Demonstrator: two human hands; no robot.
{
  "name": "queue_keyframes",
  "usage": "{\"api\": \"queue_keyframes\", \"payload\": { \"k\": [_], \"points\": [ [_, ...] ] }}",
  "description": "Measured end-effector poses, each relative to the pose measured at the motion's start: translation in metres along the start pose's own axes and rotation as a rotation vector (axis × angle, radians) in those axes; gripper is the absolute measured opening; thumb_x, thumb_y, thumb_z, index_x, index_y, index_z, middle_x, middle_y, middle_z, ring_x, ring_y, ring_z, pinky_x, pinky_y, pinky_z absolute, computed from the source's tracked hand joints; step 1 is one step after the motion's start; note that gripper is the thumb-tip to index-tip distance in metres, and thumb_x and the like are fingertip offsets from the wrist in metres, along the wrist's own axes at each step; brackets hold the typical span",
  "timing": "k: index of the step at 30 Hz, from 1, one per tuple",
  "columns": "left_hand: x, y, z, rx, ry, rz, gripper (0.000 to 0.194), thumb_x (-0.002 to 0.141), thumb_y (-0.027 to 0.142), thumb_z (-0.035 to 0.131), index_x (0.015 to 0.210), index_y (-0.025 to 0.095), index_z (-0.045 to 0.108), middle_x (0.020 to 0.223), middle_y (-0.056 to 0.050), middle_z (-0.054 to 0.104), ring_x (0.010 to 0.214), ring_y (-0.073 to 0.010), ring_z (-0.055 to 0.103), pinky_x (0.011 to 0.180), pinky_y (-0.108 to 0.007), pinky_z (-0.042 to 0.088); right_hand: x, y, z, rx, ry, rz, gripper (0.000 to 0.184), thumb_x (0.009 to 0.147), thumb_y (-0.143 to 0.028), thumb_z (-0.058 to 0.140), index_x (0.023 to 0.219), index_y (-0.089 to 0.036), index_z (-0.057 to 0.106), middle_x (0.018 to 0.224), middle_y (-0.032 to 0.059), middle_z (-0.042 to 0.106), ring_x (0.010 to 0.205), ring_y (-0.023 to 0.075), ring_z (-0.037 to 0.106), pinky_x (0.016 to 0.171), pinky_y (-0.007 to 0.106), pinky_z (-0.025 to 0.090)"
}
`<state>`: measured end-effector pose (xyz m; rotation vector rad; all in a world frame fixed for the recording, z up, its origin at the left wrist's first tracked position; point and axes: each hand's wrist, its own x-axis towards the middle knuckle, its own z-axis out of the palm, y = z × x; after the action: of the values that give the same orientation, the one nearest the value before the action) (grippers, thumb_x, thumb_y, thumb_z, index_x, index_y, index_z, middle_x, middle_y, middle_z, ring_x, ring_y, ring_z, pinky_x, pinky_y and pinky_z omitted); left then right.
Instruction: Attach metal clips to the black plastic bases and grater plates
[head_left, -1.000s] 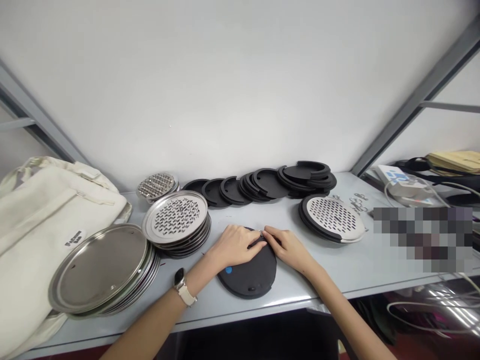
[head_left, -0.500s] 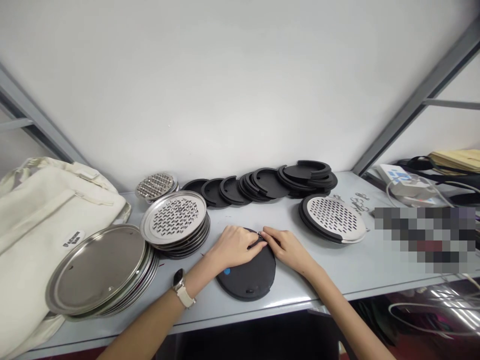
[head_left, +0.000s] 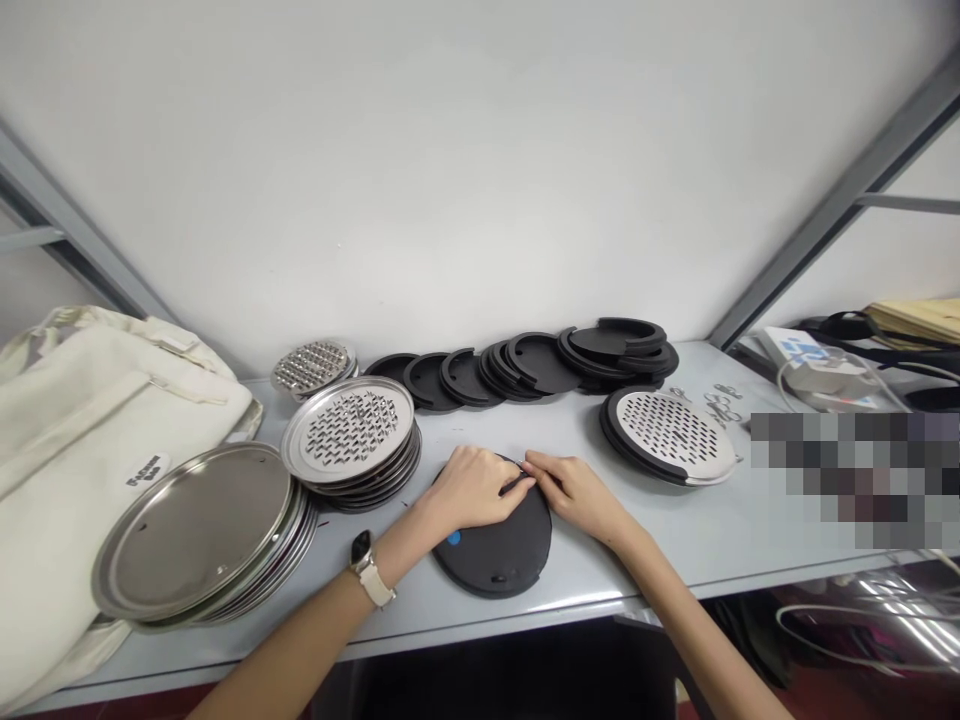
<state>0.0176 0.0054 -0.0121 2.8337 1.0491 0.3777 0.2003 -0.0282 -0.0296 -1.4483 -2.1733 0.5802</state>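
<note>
A round black disc [head_left: 499, 545] with a small blue dot lies flat on the grey table [head_left: 570, 585] in front of me. My left hand [head_left: 472, 490], with a watch on its wrist, rests on the disc's far half, fingers curled. My right hand [head_left: 574, 495] meets it at the disc's far edge. Both sets of fingertips pinch a small metal piece [head_left: 520, 465] there, too small to name.
A stack of perforated steel discs [head_left: 350, 435] and a stack of plain steel plates [head_left: 196, 530] stand to the left, beside a white bag [head_left: 82, 440]. A row of black rings [head_left: 525, 365] lines the back. A black ring with a grater disc [head_left: 667, 435] lies to the right.
Hardly anything has moved. My two hands stay pinched together at the far edge of the black disc; only the view has shifted slightly.
</note>
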Motion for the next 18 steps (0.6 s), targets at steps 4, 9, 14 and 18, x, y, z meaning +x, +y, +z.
{"api": "queue_keyframes", "payload": {
  "k": [4,9,14,18],
  "points": [
    [0.0006,-0.0003,0.0,-0.001,-0.013,0.009,0.038,0.091,0.04,0.042,0.077,0.019,0.071,0.071,-0.007,0.07,0.064,-0.021,0.064,0.055,-0.028,0.035,0.0014,-0.0013,-0.0022,0.001,-0.017,-0.009,0.028,0.096,-0.027,0.033,0.07,-0.022,0.041,0.059,-0.0019,0.05,0.055,0.0147,0.047,0.058,0.024,0.032],
    [0.0009,0.0003,-0.0002,0.003,-0.022,-0.003,0.037,0.091,0.04,0.043,0.078,0.019,0.071,0.072,-0.007,0.07,0.064,-0.0208,0.064,0.056,-0.028,0.036,0.0042,-0.0006,-0.0054,0.023,-0.046,-0.039,0.028,0.096,-0.025,0.034,0.072,-0.022,0.048,0.061,-0.001,0.055,0.056,0.0147,0.05,0.058,0.024,0.034],
    [0.0002,0.0009,-0.0001,0.003,-0.018,-0.014,0.038,0.091,0.041,0.043,0.074,0.019,0.07,0.07,-0.007,0.07,0.062,-0.0202,0.062,0.056,-0.028,0.034,0.0041,0.0007,-0.0061,0.028,-0.055,-0.049,0.029,0.096,-0.026,0.034,0.072,-0.021,0.049,0.061,-0.0013,0.054,0.056,0.0141,0.05,0.058,0.023,0.034],
    [0.0003,0.0006,0.0009,0.006,-0.01,-0.014,0.042,0.091,0.042,0.042,0.067,0.019,0.068,0.064,-0.006,0.067,0.058,-0.0188,0.06,0.053,-0.028,0.03,0.0028,0.0012,-0.0058,0.021,-0.058,-0.048,0.029,0.097,-0.027,0.033,0.073,-0.021,0.048,0.059,-0.0019,0.052,0.055,0.0138,0.048,0.058,0.024,0.033]
  ]
}}
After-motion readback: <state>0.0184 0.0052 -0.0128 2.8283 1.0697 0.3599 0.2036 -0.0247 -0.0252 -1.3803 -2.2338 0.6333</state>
